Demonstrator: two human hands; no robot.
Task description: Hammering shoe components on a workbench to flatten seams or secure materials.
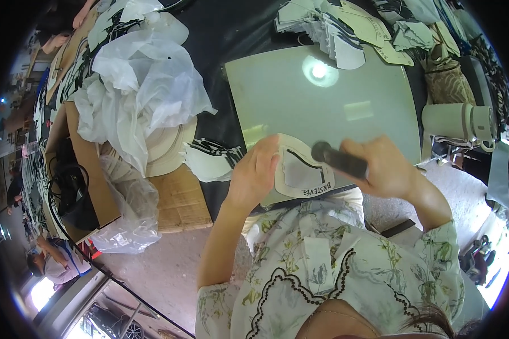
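My left hand (254,172) presses down on a cream paper pattern piece (300,169) with a grey fabric patch and a black outline, lying at the near edge of a pale grey-green cutting board (333,107). My right hand (382,166) grips a dark cylindrical tool handle (339,159), its round end resting over the pattern's upper right edge.
A heap of white plastic bags (141,85) lies to the left over cardboard (175,198). Stacked cut pieces (339,34) sit behind the board. A pale green mug (461,121) stands at the right. Another person (56,263) is low at the far left.
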